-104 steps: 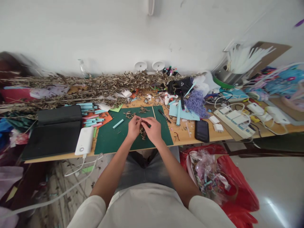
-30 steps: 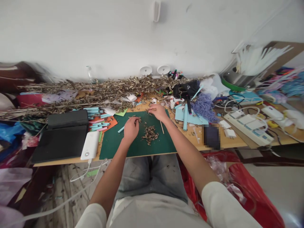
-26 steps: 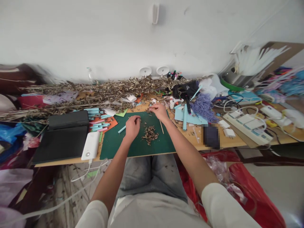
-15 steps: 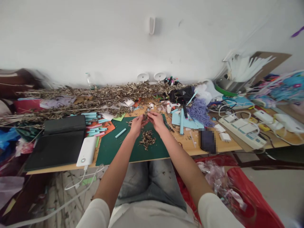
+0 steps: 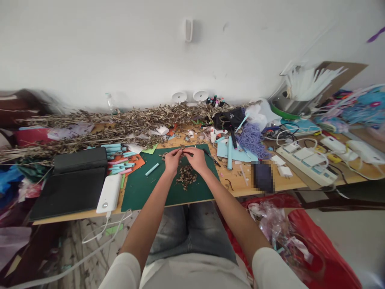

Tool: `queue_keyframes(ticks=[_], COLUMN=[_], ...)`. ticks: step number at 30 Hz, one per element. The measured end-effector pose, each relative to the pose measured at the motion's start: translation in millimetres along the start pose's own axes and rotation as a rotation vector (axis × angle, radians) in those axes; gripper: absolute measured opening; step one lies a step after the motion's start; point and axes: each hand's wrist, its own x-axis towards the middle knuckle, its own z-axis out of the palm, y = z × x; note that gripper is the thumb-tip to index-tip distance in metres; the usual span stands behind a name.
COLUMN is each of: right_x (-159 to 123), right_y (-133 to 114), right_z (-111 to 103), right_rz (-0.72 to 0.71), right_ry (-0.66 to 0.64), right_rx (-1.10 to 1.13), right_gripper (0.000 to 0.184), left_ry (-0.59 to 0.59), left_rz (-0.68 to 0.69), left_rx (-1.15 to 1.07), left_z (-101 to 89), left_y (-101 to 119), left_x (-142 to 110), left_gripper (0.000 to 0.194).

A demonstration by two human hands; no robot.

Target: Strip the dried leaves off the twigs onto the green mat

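Above the green cutting mat (image 5: 144, 192), my left hand (image 5: 173, 160) and my right hand (image 5: 196, 159) meet with fingertips pinched together. Between them is a small piece of dried plant (image 5: 182, 148), mostly covered by the fingers. Just below the hands, a loose pile of dried leaves (image 5: 186, 177) lies on the mat. A rolled light-blue paper tube (image 5: 152, 169) rests left of my left hand. To the right of my right hand, a dark pen-like tool (image 5: 212, 157) lies at the mat's edge.
Bundles of dried stems (image 5: 132, 116) line the wall. Leftward are a black case (image 5: 72, 184), a white power bank (image 5: 108, 193) and several paper tubes (image 5: 122, 165). Rightward are purple yarn (image 5: 252, 140), blue paper (image 5: 222, 150) and a power strip (image 5: 306, 164).
Both hands have drawn slightly down toward me, and their fingertips are closer together. Less of the dried plant shows between them. The pile on the mat looks the same.
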Motion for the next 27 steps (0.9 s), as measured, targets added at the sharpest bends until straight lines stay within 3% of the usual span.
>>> queue_keyframes(ticks=[3, 8, 14, 17, 21, 27], right_x=[-4.8, -2.6, 3.7, -3.2, -18.2, -26.9], right_y=[0.2, 0.6, -5.4, -9.1, -11.0, -11.7], right_z=[0.7, 7.6, 1.1, -8.1, -11.8, 0.8], right_rz=[-0.054, -0.055, 0.156, 0.177, 0.236, 0.517], right_ry=[-0.012, 0.012, 0.093, 0.094, 0.082, 0.200], right_rx=[-0.054, -0.056, 0.145, 0.246, 0.333, 0.562], right_gripper=[0.021, 0.016, 0.013, 0.013, 0.019, 0.024], left_ry=[-0.010, 0.036, -0.090, -0.125, -0.122, -0.061], left_rz=[-0.037, -0.088, -0.043, -0.009, 0.003, 0.041], left_rx=[-0.047, -0.156, -0.135, -0.090, 0.004, 0.005], left_z=[-0.7, -3.1, -9.3, -7.4, -1.6, -2.5], left_y=[2.4, 10.1, 16.3, 16.0, 15.2, 8.7], left_x=[-2.5, -10.2, -14.5, -16.1, -20.8, -34.3], left_gripper=[0.020, 0.022, 0.030, 0.033, 0.029, 0.026])
